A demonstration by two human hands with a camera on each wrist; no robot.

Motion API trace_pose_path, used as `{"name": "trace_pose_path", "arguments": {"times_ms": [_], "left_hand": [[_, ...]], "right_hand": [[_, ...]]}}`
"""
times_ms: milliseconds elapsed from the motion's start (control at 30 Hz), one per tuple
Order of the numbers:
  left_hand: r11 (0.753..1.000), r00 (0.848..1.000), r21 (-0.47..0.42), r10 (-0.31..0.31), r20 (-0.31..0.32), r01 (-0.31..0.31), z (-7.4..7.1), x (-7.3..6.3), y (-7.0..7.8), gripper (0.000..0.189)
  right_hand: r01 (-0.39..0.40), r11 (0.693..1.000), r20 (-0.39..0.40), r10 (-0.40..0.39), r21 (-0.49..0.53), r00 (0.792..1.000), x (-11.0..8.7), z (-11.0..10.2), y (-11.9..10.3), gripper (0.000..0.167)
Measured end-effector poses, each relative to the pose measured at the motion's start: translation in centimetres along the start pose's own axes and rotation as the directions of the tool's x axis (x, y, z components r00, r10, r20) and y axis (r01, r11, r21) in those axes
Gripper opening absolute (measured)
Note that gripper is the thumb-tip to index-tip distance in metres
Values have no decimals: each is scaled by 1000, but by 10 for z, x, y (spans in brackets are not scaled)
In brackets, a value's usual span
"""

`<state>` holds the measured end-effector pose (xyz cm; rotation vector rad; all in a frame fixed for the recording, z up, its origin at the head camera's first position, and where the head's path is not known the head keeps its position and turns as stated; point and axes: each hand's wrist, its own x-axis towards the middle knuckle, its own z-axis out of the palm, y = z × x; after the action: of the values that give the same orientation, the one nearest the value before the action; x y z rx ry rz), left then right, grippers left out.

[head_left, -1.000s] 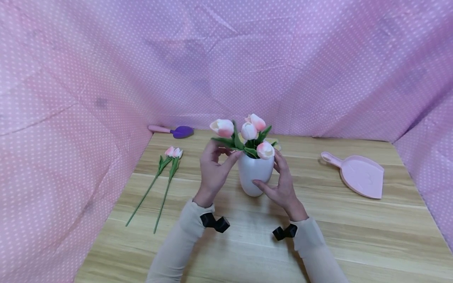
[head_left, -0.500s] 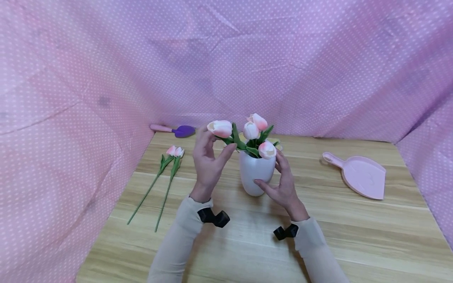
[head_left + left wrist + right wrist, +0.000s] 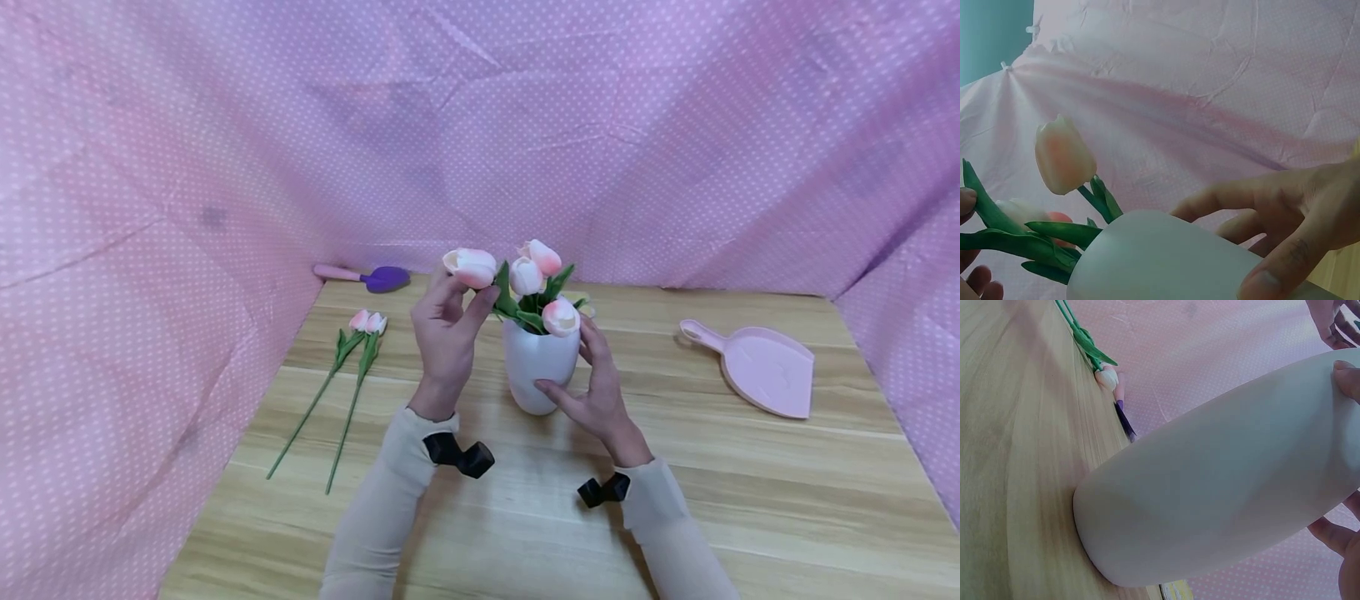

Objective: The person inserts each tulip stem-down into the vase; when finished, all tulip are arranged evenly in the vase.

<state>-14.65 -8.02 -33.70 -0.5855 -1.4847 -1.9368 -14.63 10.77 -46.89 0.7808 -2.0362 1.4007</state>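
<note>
From the head, the left hand [image 3: 446,337] pinches a tulip [image 3: 470,268] in the white vase [image 3: 532,367], seemingly arranging it; the right hand [image 3: 603,400] curls around the vase. Left wrist: crowded leaves [image 3: 1035,247] probably call for gentle adjusting. Right wrist: the vase meets the table [image 3: 1022,487].

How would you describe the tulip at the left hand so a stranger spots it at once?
On the wooden table, find the white vase, gripped by the right hand. Above it, look toward the left hand for a pink-and-white tulip. It alone leans out sideways beyond the vase, apart from the three blooms clustered there.
</note>
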Motion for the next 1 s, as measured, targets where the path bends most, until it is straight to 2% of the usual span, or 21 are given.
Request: {"name": "trace_pose_path", "arguments": {"times_ms": [133,333,500,700,1000], "left_hand": [[999,1000,-35,-20,-12,19,3,1,1,26],[997,998,-49,-54,-30,52,5,0,2,21],[996,998,-79,-48,-35,46,4,2,4,34],[986,995,-133,-98,-10,96,3,3,6,40],[989,991,-65,-130,10,130,-1,3,9,40]], "right_hand": [[-1,1000,1,1,4,1000,1,0,0,91],[-9,1000,0,9,13,1000,0,0,0,90],[-16,1000,1,16,5,1000,0,0,-1,91],[-18,1000,5,18,3,1000,0,0,-1,92],[-9,1000,2,9,12,1000,0,0,-1,91]]}}
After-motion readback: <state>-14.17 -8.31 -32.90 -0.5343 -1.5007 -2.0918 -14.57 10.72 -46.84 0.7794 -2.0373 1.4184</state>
